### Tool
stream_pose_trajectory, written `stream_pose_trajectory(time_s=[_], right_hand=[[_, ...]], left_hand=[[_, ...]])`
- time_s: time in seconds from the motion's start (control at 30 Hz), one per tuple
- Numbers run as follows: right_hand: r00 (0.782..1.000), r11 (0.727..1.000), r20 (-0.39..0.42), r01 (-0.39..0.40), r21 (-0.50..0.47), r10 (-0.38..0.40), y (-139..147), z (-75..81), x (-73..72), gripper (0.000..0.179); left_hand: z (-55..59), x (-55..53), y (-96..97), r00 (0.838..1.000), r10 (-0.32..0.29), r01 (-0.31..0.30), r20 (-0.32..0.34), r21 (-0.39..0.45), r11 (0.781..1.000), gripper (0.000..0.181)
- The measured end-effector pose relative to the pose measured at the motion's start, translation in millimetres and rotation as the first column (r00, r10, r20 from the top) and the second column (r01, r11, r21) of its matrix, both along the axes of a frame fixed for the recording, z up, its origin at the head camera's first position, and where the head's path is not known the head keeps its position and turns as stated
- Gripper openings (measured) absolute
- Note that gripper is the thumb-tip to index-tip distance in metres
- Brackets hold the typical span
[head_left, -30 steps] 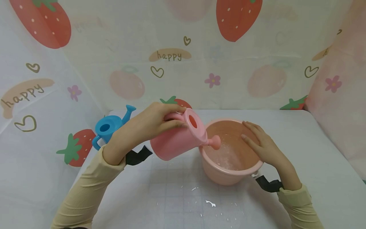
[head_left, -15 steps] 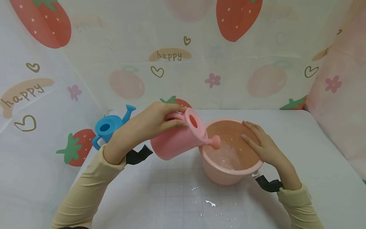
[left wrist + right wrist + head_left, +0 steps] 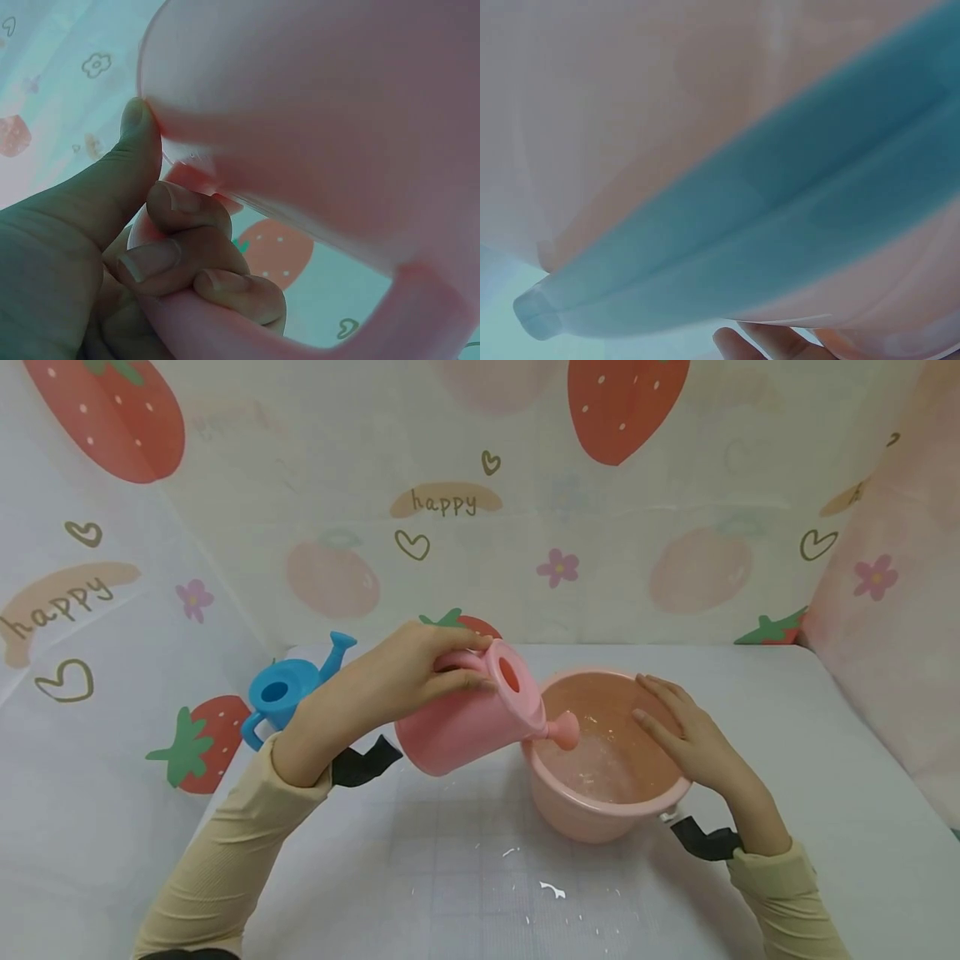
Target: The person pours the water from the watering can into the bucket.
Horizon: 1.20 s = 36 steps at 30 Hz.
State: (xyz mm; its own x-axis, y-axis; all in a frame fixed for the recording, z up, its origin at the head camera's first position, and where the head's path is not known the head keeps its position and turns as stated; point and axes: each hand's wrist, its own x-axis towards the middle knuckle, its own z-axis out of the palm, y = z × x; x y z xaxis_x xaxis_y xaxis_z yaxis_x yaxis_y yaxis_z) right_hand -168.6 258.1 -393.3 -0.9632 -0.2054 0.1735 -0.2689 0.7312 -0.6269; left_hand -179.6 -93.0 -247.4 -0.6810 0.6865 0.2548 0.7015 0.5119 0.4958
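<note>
A pink watering can is tilted to the right, its sprinkler spout over the left rim of a pink bucket. My left hand grips the can's handle; in the left wrist view the fingers curl round the handle and the thumb presses the can's body. Water with ripples and glints lies inside the bucket. My right hand holds the bucket's right rim, thumb inside. The right wrist view shows some fingertips outside, below a blurred bail handle.
A blue watering can stands at the table's left back, partly behind my left forearm. Water splashes lie on the white table in front of the bucket. Printed curtains enclose the back and sides.
The ripples and glints in the bucket's water shift. Both hands and the pink watering can stay almost where they were; the whole head view has shifted very slightly.
</note>
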Motion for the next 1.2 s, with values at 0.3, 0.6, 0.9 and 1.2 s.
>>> stream_pose_trajectory(time_s=[0.3, 0.6, 0.9, 1.2], right_hand=[[1.000, 1.000, 0.005, 0.000, -0.003, 0.000, -0.2, 1.0, 0.6, 0.058], [1.000, 1.000, -0.001, 0.001, -0.004, -0.001, 0.5, 0.3, -0.1, 0.058], [1.000, 1.000, 0.001, -0.001, -0.006, 0.001, 1.1, -0.2, -0.3, 0.058], [1.000, 1.000, -0.002, 0.001, -0.008, -0.001, 1.3, -0.5, -0.6, 0.058]], left_hand=[[2.2, 0.7, 1.7, 1.000, 0.012, -0.012, 0.003, -0.005, 1.000, 0.016], [3.3, 1.2, 2.5, 1.000, 0.010, -0.010, 0.010, -0.014, 1.000, 0.015], [3.2, 0.3, 3.2, 1.000, 0.006, -0.006, -0.006, -0.021, 1.000, 0.014], [4.7, 0.8, 3.7, 1.000, 0.003, -0.003, 0.014, -0.022, 1.000, 0.014]])
